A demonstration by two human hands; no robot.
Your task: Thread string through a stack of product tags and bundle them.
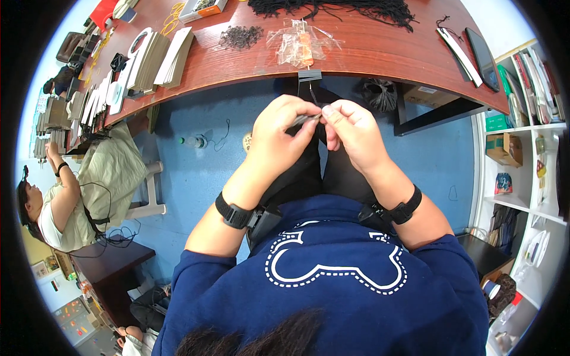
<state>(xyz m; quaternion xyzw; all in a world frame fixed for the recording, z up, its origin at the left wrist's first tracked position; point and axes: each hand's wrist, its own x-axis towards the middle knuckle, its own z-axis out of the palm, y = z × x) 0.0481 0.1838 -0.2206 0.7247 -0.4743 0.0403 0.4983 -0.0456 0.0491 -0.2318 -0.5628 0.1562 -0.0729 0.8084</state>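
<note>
Over my lap, my left hand (279,133) and my right hand (354,132) meet fingertip to fingertip. Both are closed in a pinch. A thin dark cord-like piece (304,119) runs between the left thumb and forefinger toward the right fingertips; its ends are hidden by my fingers. Just beyond, a dark clip (309,75) sits on the table edge, with a thin dark strand hanging from it toward my hands. Behind the clip, an orange-handled tool (306,48) lies under crumpled clear tape (289,52) on the table.
The reddish-brown table (237,65) carries a pile of small black pieces (241,37), a bundle of black cords (338,7), stacked pale cards (149,59) and a phone (482,58). A co-worker (65,202) sits at left. White shelves (528,204) stand at right.
</note>
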